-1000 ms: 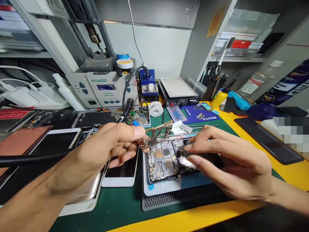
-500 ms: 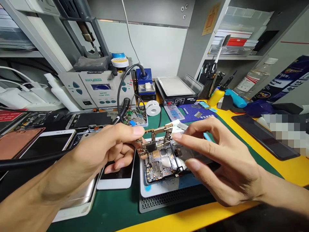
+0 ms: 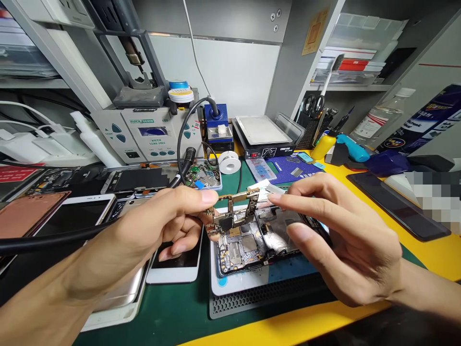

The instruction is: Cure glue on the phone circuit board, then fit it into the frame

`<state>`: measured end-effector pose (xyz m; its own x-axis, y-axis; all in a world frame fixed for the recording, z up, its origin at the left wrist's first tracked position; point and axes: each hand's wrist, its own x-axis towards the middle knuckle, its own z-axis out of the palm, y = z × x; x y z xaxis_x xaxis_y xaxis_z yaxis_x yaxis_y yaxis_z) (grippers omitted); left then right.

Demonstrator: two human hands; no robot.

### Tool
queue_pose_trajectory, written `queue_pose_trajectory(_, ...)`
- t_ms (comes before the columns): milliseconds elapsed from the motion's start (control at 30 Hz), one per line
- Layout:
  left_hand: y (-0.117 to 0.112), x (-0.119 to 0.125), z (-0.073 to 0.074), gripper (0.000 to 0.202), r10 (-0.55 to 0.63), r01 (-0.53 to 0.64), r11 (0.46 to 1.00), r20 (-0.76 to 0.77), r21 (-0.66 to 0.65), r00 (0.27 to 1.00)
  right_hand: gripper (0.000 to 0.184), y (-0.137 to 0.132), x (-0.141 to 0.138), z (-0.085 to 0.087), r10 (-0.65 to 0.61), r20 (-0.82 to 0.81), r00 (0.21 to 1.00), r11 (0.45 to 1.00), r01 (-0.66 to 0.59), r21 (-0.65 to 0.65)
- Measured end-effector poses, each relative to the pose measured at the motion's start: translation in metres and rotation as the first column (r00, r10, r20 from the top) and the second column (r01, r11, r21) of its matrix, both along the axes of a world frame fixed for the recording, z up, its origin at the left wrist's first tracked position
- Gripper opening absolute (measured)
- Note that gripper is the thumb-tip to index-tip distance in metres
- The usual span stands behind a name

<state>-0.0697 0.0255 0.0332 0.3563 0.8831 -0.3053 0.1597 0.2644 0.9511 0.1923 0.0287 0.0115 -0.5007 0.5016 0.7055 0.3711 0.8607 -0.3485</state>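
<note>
My left hand [image 3: 162, 221] pinches a small gold-coloured circuit board [image 3: 234, 211] by its left end and holds it just above an opened phone [image 3: 252, 240]. The phone lies face down on a white and blue pad [image 3: 245, 281], its inner boards and shields exposed. My right hand [image 3: 338, 235] hovers over the right part of the phone with fingers spread and nothing in them. Its index fingertip is right beside the held board's right end.
A white phone [image 3: 176, 266] lies left of the pad, with more phones and a copper-coloured back cover [image 3: 29, 214] further left. Behind stand a soldering station [image 3: 147, 132], a black cable [image 3: 54, 238], a solder spool [image 3: 229, 162], a hot plate [image 3: 262, 134] and a tool holder [image 3: 317, 120]. A dark screen [image 3: 396, 202] lies on the yellow edge.
My right hand has lifted off the opened phone, spread its fingers and come up toward the held board. My left hand keeps the board almost in the same place.
</note>
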Motion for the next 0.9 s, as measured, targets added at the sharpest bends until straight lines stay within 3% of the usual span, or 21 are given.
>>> queue_pose_trajectory(233,0.0008,-0.0035,-0.0027,0.037,0.039,-0.028,0.996,0.124,-0.089,0.991,0.038,0.0015,-0.0015,0.0005,0.023,0.028,0.999,1.0,-0.023,0.009)
queue_pose_trajectory(400,0.003,-0.0038,0.0004,0.036,0.038,0.041,0.962,0.284,-0.268,0.958,0.041,0.0026,-0.0009,-0.0011,0.071,0.046,0.996,0.997,-0.072,0.018)
queue_pose_trajectory(500,0.0049,-0.0031,0.0018,0.042,0.029,0.077,0.941,0.305,-0.33,0.952,0.043,0.0031,0.0002,-0.0016,0.081,0.052,0.995,0.996,-0.083,0.024)
queue_pose_trajectory(900,0.0054,-0.0022,0.0022,0.042,0.0,0.163,0.918,0.411,-0.362,0.912,0.044,0.0028,-0.0028,0.0018,0.078,0.105,0.991,0.996,-0.081,0.03)
